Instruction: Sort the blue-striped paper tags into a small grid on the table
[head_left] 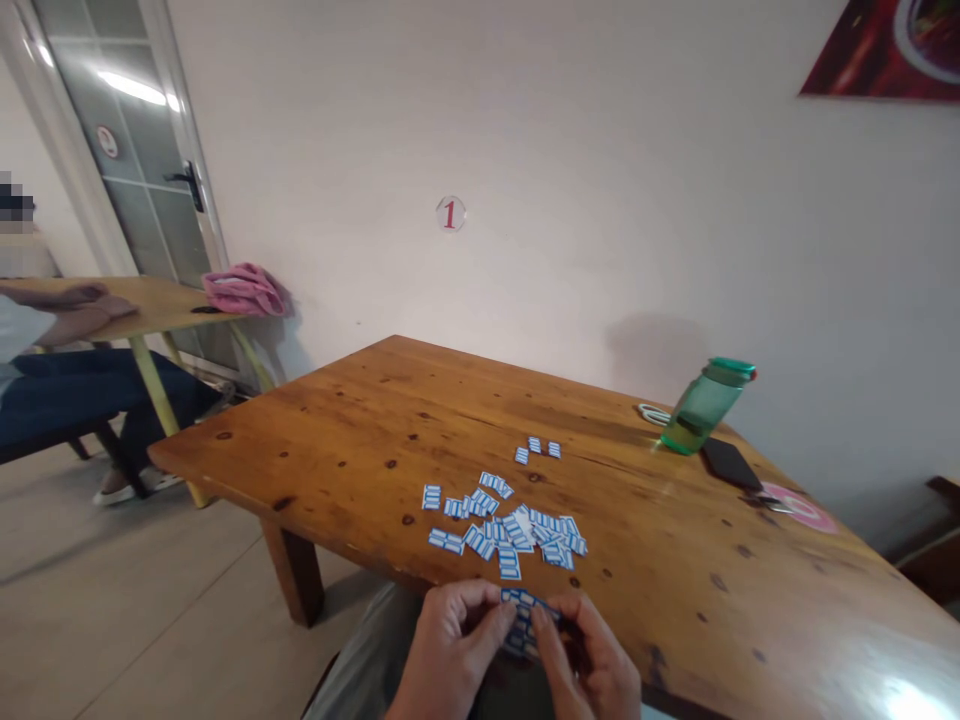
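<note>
At the table's near edge, my left hand and my right hand pinch a blue-and-white printed paper piece between thumbs and fingers. The print on it is too small to read. Just beyond my fingers lies a loose, overlapping pile of similar blue-and-white paper pieces. Past that pile, 3 small pieces lie apart on the wood. Part of the held piece is covered by my thumbs.
The wooden table meets a white wall. At right stand a green bottle, a dark flat phone-like object, a white cable and a pink round item. Another person sits at a table with a pink cloth bundle.
</note>
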